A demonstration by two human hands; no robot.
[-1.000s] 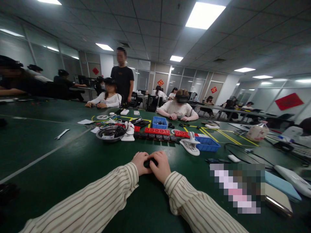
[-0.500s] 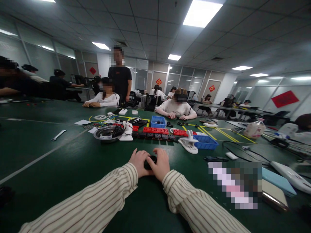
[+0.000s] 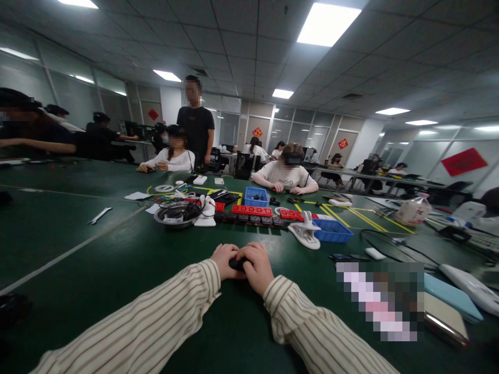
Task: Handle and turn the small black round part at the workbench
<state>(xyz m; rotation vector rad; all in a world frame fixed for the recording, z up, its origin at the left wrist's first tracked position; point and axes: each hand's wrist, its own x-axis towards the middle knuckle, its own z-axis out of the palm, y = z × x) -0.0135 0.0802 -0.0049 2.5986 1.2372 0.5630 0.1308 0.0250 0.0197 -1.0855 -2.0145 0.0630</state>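
Near the middle of the green tabletop, a small black rounded object [image 3: 236,264] sits between my two hands. My left hand [image 3: 226,261] is closed round its left side. From the right, my right hand [image 3: 256,265] grips it, with the fingers curled over its top. The hands cover most of the object, so its exact kind cannot be made out. Both hands are low, at about the level of the table. Striped sleeves cover both forearms.
Beyond my hands are a metal bowl of cables [image 3: 177,215], red and black power strips [image 3: 251,210], a white clip stand [image 3: 306,231] and a blue bin [image 3: 333,230]. A wrench [image 3: 100,216] lies left. A beige case [image 3: 444,317] is at right. A co-worker [image 3: 286,174] sits opposite.
My right-hand fingers have come down and curled over the black object, which now shows less of its round face. The view has shifted slightly.
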